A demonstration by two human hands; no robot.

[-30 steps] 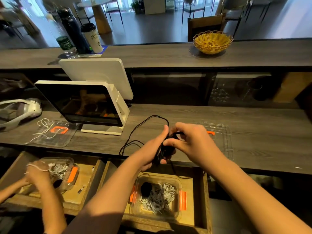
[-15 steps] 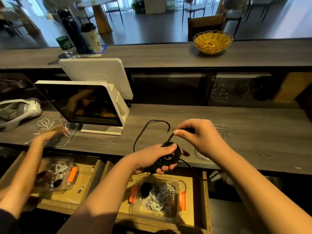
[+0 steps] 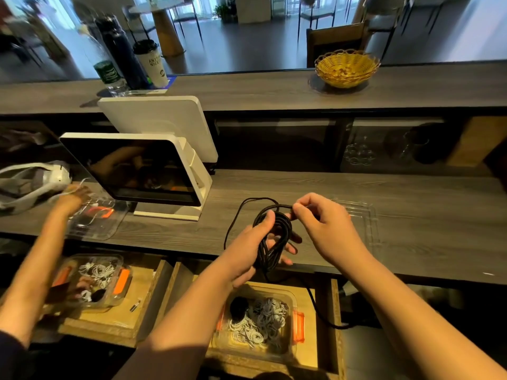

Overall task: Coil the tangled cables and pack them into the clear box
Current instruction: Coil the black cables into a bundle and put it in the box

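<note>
My left hand (image 3: 255, 242) grips a half-wound black cable (image 3: 277, 229) as a bundle of loops over the front edge of the counter. My right hand (image 3: 321, 223) pinches a strand of the same cable at the top of the coil. One loose loop arcs to the left of the coil, and a tail hangs down to the right past the open drawer. Below, in the drawer, sits the clear box (image 3: 290, 352) with orange latches, holding several coiled white cables and one black coil. Its clear lid (image 3: 365, 215) lies on the counter behind my right hand.
Another person's hand (image 3: 72, 200) reaches over a second clear lid (image 3: 93, 229) at the left; a second clear box (image 3: 120, 278) with cables sits in the left drawer. A white point-of-sale screen (image 3: 142, 171) stands on the counter. Bottles, a cup and a yellow basket (image 3: 347, 68) stand on the upper shelf.
My left hand has turned upright with the coil, and my right hand has brought the strand back to the coil's top. The loose loop has shrunk. The other person's hand moved further up the left lid.
</note>
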